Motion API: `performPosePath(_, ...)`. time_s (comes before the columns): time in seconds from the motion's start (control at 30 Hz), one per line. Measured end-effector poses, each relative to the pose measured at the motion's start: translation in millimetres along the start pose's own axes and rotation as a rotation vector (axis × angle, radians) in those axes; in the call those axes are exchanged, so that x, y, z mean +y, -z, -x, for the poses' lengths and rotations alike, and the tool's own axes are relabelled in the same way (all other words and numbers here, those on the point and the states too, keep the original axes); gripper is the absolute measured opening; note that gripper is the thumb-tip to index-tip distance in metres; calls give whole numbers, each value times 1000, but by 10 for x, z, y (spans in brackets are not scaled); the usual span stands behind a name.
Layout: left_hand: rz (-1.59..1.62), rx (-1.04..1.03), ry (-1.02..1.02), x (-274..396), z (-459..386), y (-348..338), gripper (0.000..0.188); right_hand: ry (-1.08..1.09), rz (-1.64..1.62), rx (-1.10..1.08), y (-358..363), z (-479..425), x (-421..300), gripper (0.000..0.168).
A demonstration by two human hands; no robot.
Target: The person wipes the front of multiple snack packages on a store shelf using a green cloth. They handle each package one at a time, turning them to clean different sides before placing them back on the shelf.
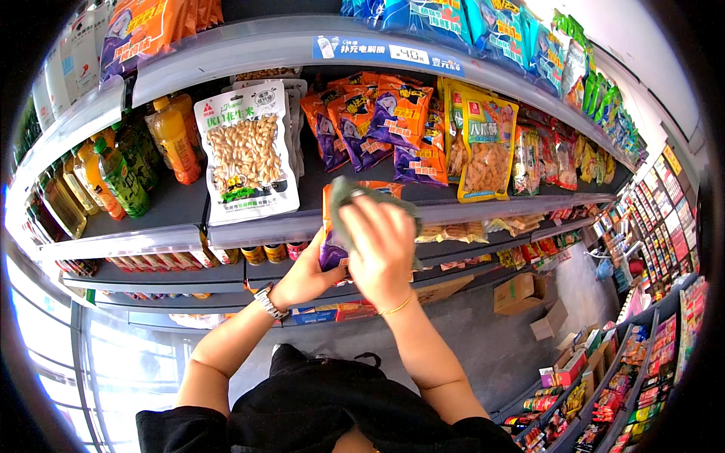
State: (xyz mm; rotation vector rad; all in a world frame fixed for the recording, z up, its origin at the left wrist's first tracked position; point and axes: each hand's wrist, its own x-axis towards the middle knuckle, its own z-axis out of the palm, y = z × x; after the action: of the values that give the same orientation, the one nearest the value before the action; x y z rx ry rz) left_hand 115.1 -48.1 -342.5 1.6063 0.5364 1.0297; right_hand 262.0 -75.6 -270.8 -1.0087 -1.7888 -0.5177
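In front of the shelf, my left hand (307, 276) grips an orange and purple snack bag (331, 256) by its left and lower edge. My right hand (380, 249) presses a dark green cloth (346, 210) over the face of that bag, which hides most of it. The cloth and right fingers look slightly blurred. Just behind stand several similar orange and purple snack bags (399, 113) on the shelf. To their left, a white bag of peanuts (247, 150) leans upright, and yellow snack bags (488, 148) stand on the right.
Drink bottles (122, 178) fill the shelf's left part. A clear shelf lip (260, 227) runs close beyond my hands. Blue snack bags (430, 22) sit on the shelf above. Cardboard boxes (518, 293) lie on the floor at right, near another stocked rack (595, 390).
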Motion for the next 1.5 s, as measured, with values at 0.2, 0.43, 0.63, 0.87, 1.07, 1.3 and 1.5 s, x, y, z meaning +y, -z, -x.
performPosePath(0.2,114,63,42,27,55,55,76,-65,89,43,13,9,174,43)
performPosePath(0.43,150,160,-2,23,-18,59,76,-34,51,-63,-40,194,-9,38)
performPosePath(0.63,218,203,42,117,-33,62,77,-75,6,-39,18,347,6,40)
performPosePath(0.87,647,425,154,199,-100,-64,53,-94,-55,-83,-25,546,0,46)
performPosePath(1.07,731,501,152,238,-157,-70,40,50,-92,-95,2,645,-205,39)
performPosePath(1.3,792,527,105,294,-130,-89,39,-157,49,17,141,586,244,41)
performPosePath(1.5,701,559,62,257,-86,-69,36,29,-107,-90,-7,621,-214,41)
